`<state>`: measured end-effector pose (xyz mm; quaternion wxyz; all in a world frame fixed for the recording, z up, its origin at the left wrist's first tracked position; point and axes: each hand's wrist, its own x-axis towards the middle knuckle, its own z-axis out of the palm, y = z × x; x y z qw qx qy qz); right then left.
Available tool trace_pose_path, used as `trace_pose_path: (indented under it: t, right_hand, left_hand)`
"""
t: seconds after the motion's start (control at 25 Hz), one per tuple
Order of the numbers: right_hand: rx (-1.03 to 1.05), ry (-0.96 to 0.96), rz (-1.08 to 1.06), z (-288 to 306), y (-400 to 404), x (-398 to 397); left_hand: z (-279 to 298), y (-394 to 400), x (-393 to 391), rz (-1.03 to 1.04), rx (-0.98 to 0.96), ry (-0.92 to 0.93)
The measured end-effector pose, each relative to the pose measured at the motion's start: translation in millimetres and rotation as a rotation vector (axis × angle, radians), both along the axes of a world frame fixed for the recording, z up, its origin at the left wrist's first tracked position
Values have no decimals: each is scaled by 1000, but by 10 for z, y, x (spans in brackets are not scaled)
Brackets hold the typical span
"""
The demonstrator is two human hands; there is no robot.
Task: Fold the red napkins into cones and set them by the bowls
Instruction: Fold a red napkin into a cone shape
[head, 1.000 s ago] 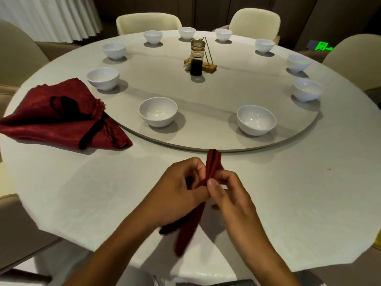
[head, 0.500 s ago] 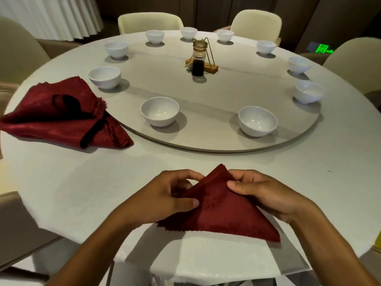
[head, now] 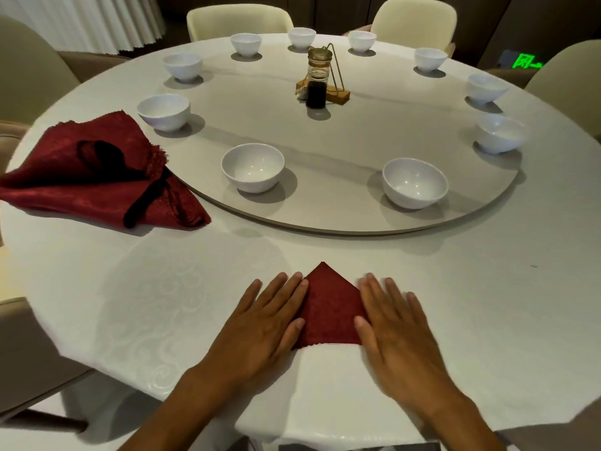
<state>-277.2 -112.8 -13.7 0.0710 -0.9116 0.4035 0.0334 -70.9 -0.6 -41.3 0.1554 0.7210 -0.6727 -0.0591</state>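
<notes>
Head view shows both hands, left (head: 265, 323) and right (head: 392, 327), spread flat and pressing one red napkin (head: 330, 309) folded to a point at the near bench (head: 455, 288) edge. No cone stands by any bowl (head: 253, 167) yet, and the napkin stack (head: 94, 174) at far left waits untouched, so nearly all the work seems left

A round table (head: 487, 304) under a white cloth carries a grey turntable (head: 341, 151). Near its centre a glass bottle of dark sauce (head: 316, 83) stands beside a wooden stand (head: 340, 94). Cream chairs (head: 239, 17) sit at twelve o'clock; a green sign (head: 527, 61) glows at two o'clock.
</notes>
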Motion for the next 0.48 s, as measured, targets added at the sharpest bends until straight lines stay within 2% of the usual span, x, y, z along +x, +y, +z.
trace_pose_path:
  t: [0.12,0.24,0.28,0.36,0.48]
  right_hand:
    - [-59,65,-53,159,-106,-100]
    - [61,-271,-75,321,-147,312]
    - [133,-310,-92,365,-222,457]
    - [392,-298,-202,470,-396,649]
    - [887,-438,-279,658,-581,598]
  left_hand:
    - [38,9,-4,17,1,-11]
    - [67,11,-34,11,13,15]
    - [77,17,-26,13,24,30]
    - [104,39,-30,9,23,45]
    - [193,42,-99,15,-41,155]
